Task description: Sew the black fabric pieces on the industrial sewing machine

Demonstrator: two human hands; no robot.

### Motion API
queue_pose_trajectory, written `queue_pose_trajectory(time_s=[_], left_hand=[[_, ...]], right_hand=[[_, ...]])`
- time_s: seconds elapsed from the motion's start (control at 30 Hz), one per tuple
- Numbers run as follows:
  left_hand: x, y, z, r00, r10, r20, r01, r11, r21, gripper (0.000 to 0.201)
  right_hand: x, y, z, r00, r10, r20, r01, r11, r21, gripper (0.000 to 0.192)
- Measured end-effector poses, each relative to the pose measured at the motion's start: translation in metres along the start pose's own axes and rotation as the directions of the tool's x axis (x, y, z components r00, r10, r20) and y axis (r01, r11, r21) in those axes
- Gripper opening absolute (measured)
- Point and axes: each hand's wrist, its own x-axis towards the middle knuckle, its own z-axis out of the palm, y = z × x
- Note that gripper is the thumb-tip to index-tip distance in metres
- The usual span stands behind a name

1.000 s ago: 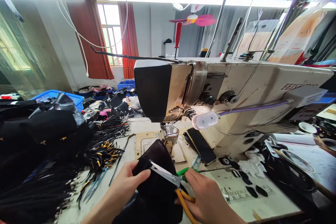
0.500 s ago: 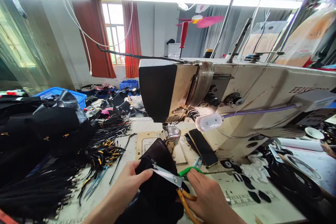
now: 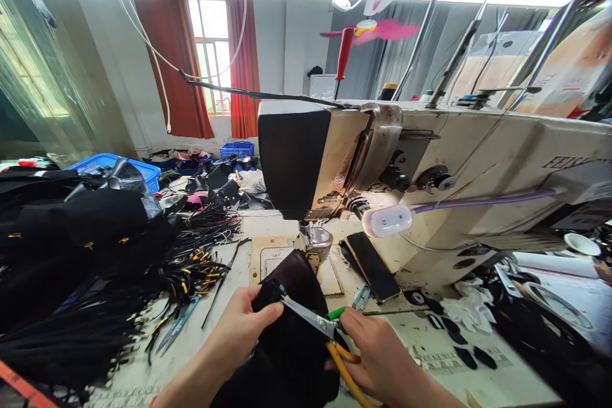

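Note:
My left hand (image 3: 239, 319) pinches the edge of a black fabric and leather piece (image 3: 301, 357) between thumb and fingers, in front of the sewing machine needle area. My right hand (image 3: 377, 347) grips scissors (image 3: 313, 320) with orange handles. Their blades look nearly closed, with the tips at a small toothed strip (image 3: 282, 290) by my left thumb; I cannot tell whether they cut into it. A green handle (image 3: 336, 313) sticks out by my right fingers, its other end hidden. Behind it are small blue snips (image 3: 362, 298).
The sewing machine (image 3: 294, 159) with a lit lamp (image 3: 389, 221) stands over the work. A black phone (image 3: 373, 266) lies right of the needle. On the left are piled black pieces (image 3: 95, 223), dark cords (image 3: 191, 274) and blue snips (image 3: 179, 325). Small black cutouts (image 3: 463, 357) lie right.
The view has shifted slightly, moving the machine right in the picture. My right hand now covers more of the green handle. Both hands keep their holds, and the scissor tips stay by my left thumb.

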Motion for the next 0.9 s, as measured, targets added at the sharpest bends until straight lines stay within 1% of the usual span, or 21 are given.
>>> queue_pose_trajectory(time_s=[0.13,0.3,0.43,0.5,0.57,0.63,0.7,0.73,0.8,0.87,0.9], left_hand=[[0.001,0.001,0.000,1.000,0.002,0.013,-0.003,1.000,0.013,0.036],[0.001,0.000,0.000,1.000,-0.009,-0.002,0.009,1.000,0.022,0.041],[0.000,-0.003,-0.005,1.000,-0.012,-0.023,0.013,0.999,0.040,0.040],[0.000,-0.005,-0.008,1.000,-0.019,-0.015,0.020,0.998,0.057,0.038],[-0.001,-0.006,-0.011,0.999,-0.032,-0.004,0.032,0.997,0.071,0.035],[-0.001,-0.006,-0.013,0.999,-0.040,-0.007,0.041,0.995,0.090,0.033],[-0.003,-0.005,-0.014,0.999,-0.045,-0.004,0.045,0.993,0.109,0.033],[-0.003,-0.005,-0.014,0.999,-0.048,0.006,0.047,0.993,0.110,0.035],[-0.005,-0.006,-0.016,0.998,-0.048,0.041,0.043,0.993,0.112,0.038],[-0.007,-0.011,-0.019,0.997,-0.034,0.072,0.024,0.991,0.134,0.040],[-0.008,-0.014,-0.020,0.997,-0.015,0.070,0.003,0.987,0.162,0.039]], right_hand=[[-0.001,0.001,0.002,1.000,-0.021,-0.015,0.021,0.999,0.030,0.033],[-0.002,0.000,0.007,1.000,0.010,-0.019,-0.009,0.997,0.072,0.031],[-0.007,-0.001,0.000,0.999,0.046,-0.016,-0.043,0.988,0.149,0.028],[-0.010,-0.001,-0.009,0.994,0.105,0.032,-0.109,0.985,0.131,0.028],[-0.012,-0.002,-0.019,0.979,0.168,0.115,-0.179,0.980,0.092,0.028],[-0.015,-0.002,-0.027,0.959,0.207,0.195,-0.223,0.973,0.062,0.028],[-0.019,0.001,-0.029,0.947,0.234,0.219,-0.251,0.967,0.049,0.032],[-0.023,0.004,-0.027,0.945,0.255,0.205,-0.270,0.961,0.051,0.034],[-0.033,0.016,-0.020,0.937,0.319,0.141,-0.328,0.944,0.044,0.035],[-0.047,0.037,-0.009,0.911,0.406,0.079,-0.407,0.914,-0.006,0.034],[-0.055,0.049,-0.003,0.895,0.442,0.061,-0.440,0.897,-0.043,0.033]])
